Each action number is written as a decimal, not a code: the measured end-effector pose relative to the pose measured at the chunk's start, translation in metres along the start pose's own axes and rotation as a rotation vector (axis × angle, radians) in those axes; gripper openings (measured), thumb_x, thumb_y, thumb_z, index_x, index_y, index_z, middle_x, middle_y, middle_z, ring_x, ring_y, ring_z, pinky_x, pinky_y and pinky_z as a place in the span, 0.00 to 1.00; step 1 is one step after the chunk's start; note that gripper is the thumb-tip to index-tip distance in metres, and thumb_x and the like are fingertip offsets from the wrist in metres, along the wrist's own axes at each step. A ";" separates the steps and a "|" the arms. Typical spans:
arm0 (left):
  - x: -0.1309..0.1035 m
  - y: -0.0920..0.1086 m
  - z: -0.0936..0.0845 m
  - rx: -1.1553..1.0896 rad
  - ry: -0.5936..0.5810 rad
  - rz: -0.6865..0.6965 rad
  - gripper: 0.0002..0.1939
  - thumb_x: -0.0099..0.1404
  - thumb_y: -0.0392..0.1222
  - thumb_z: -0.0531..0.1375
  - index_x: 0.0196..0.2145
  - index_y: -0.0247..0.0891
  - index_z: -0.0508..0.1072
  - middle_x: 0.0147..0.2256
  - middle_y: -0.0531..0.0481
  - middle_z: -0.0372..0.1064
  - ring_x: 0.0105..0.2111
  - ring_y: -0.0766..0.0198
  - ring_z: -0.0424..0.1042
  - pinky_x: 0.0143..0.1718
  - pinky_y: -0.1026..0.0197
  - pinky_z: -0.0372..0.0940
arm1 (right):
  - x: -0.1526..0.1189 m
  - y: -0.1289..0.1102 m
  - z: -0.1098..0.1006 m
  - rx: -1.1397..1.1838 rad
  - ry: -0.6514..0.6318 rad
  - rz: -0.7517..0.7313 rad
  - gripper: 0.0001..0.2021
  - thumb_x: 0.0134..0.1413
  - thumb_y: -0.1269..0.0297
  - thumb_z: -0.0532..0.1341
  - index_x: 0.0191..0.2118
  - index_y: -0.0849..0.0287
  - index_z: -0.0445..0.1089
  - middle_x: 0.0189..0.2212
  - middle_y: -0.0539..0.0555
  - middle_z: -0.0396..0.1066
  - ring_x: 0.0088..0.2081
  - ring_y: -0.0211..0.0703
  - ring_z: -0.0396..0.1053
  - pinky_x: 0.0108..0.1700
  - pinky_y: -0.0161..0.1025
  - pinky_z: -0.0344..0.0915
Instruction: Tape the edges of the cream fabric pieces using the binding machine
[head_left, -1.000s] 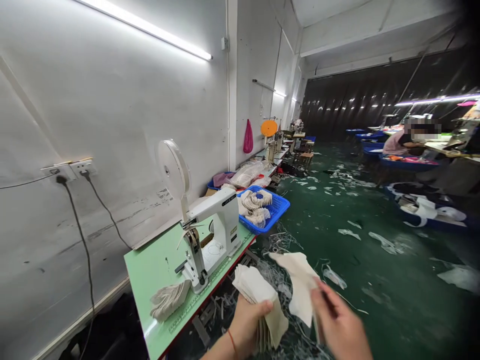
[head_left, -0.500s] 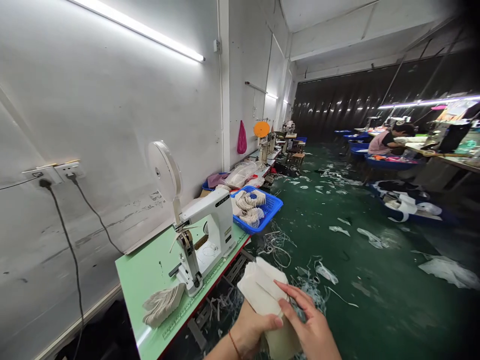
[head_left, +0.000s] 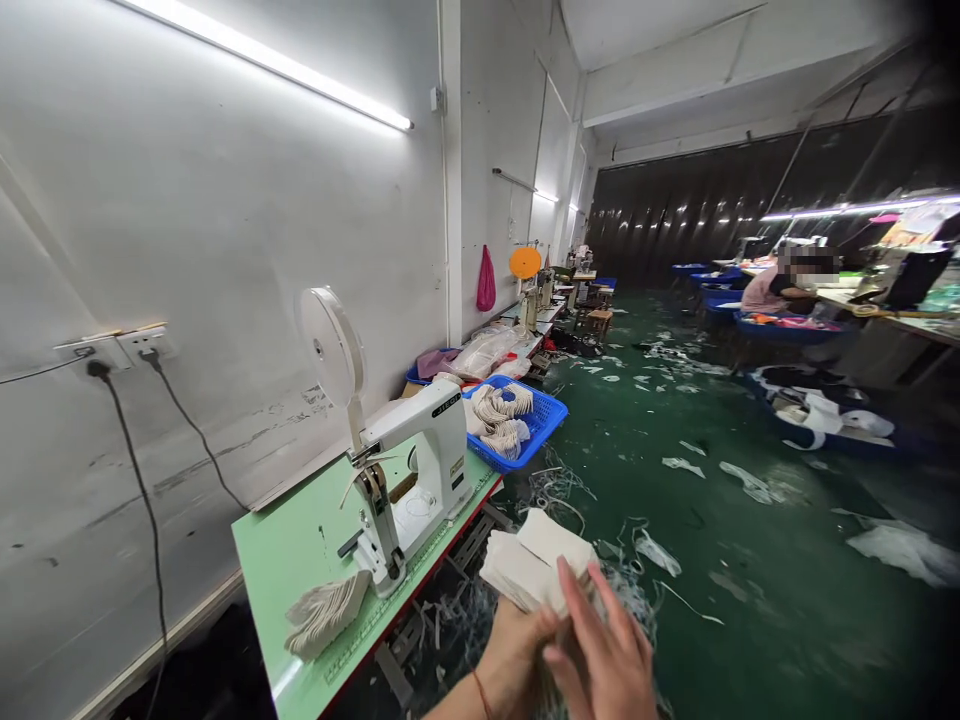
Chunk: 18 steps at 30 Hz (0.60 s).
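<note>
Two hands, left (head_left: 517,650) and right (head_left: 604,650); fabric stack's (head_left: 525,570) underside hidden.

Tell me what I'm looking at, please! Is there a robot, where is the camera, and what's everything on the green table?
There's no robot here, just a person with bare hands. The camera is worn on their head, so you look forward and down, as they do.

The left hand holds a stack of pale, flat pieces. The right hand has its fingers against the stack.

On the green table stands a white machine that looks like a sewing machine, with a big round reel above it. Near the table's front corner lies a bundle of folded pale pieces. Behind the machine, a blue basket holds more pale pieces.
</note>
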<state>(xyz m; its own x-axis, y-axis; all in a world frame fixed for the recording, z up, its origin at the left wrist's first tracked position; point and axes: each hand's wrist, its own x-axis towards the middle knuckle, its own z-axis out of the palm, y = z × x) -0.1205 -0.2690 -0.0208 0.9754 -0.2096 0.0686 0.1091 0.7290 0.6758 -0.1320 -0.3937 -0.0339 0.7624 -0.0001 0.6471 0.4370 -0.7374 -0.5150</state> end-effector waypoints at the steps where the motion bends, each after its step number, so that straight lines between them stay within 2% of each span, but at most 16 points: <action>1: -0.001 0.000 0.002 -0.024 -0.023 -0.014 0.40 0.43 0.53 0.72 0.52 0.35 0.68 0.47 0.37 0.70 0.49 0.45 0.69 0.54 0.48 0.59 | -0.005 -0.006 0.003 -0.026 -0.039 -0.076 0.28 0.60 0.47 0.50 0.64 0.50 0.58 0.61 0.61 0.61 0.61 0.66 0.58 0.52 0.61 0.61; 2: -0.002 -0.001 0.003 -0.037 -0.011 -0.025 0.38 0.45 0.50 0.72 0.52 0.35 0.68 0.46 0.38 0.71 0.49 0.46 0.69 0.55 0.48 0.59 | -0.007 -0.009 0.005 -0.047 -0.055 -0.106 0.26 0.63 0.51 0.48 0.65 0.48 0.54 0.63 0.60 0.57 0.62 0.64 0.55 0.54 0.62 0.59; 4: -0.005 -0.003 0.001 -0.055 0.040 -0.049 0.37 0.47 0.46 0.70 0.54 0.36 0.67 0.45 0.39 0.72 0.49 0.46 0.69 0.54 0.48 0.59 | -0.005 -0.004 0.005 -0.059 -0.028 -0.079 0.22 0.64 0.56 0.47 0.63 0.44 0.58 0.65 0.57 0.54 0.63 0.61 0.54 0.55 0.62 0.58; 6: -0.006 -0.007 -0.003 -0.065 0.060 -0.063 0.38 0.47 0.44 0.69 0.55 0.36 0.65 0.45 0.40 0.72 0.48 0.47 0.70 0.54 0.48 0.60 | 0.005 0.010 0.001 -0.003 0.065 -0.011 0.20 0.62 0.54 0.52 0.58 0.47 0.65 0.62 0.57 0.59 0.62 0.59 0.56 0.56 0.60 0.59; 8: -0.007 -0.011 -0.006 -0.061 0.051 -0.060 0.39 0.46 0.44 0.69 0.56 0.36 0.64 0.45 0.39 0.72 0.46 0.47 0.71 0.53 0.48 0.60 | 0.016 0.022 -0.006 0.086 0.089 0.124 0.23 0.56 0.48 0.56 0.54 0.53 0.68 0.58 0.59 0.65 0.59 0.59 0.61 0.56 0.57 0.62; 10: -0.007 -0.013 -0.007 -0.047 0.046 -0.063 0.40 0.46 0.44 0.69 0.56 0.35 0.63 0.45 0.39 0.72 0.46 0.47 0.71 0.52 0.48 0.60 | 0.023 0.025 -0.011 0.170 0.001 0.286 0.29 0.50 0.41 0.58 0.52 0.56 0.70 0.55 0.59 0.69 0.55 0.58 0.66 0.53 0.53 0.67; 13: -0.007 -0.010 -0.004 -0.013 0.034 -0.067 0.43 0.43 0.44 0.71 0.56 0.34 0.63 0.45 0.38 0.72 0.45 0.47 0.71 0.51 0.49 0.61 | 0.022 0.018 -0.012 0.233 -0.168 0.489 0.33 0.45 0.36 0.57 0.51 0.55 0.71 0.50 0.58 0.74 0.48 0.57 0.72 0.44 0.46 0.72; 16: -0.008 -0.006 -0.002 0.023 0.018 -0.054 0.44 0.40 0.45 0.72 0.55 0.33 0.64 0.43 0.39 0.72 0.44 0.48 0.70 0.49 0.50 0.62 | 0.016 0.017 -0.003 0.242 -0.182 0.565 0.35 0.44 0.34 0.54 0.50 0.54 0.72 0.43 0.58 0.77 0.42 0.56 0.75 0.36 0.43 0.72; 18: -0.011 -0.005 -0.005 0.042 0.006 -0.059 0.44 0.38 0.47 0.73 0.53 0.34 0.66 0.41 0.40 0.72 0.42 0.49 0.70 0.47 0.51 0.62 | 0.017 0.031 0.001 0.206 -0.130 0.612 0.35 0.44 0.34 0.54 0.51 0.55 0.71 0.39 0.58 0.78 0.38 0.56 0.75 0.35 0.44 0.70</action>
<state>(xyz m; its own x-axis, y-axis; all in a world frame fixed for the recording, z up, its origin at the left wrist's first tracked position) -0.1306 -0.2674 -0.0283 0.9685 -0.2479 0.0234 0.1587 0.6871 0.7090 -0.1050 -0.4161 -0.0400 0.9479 -0.2879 0.1366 -0.0217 -0.4859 -0.8737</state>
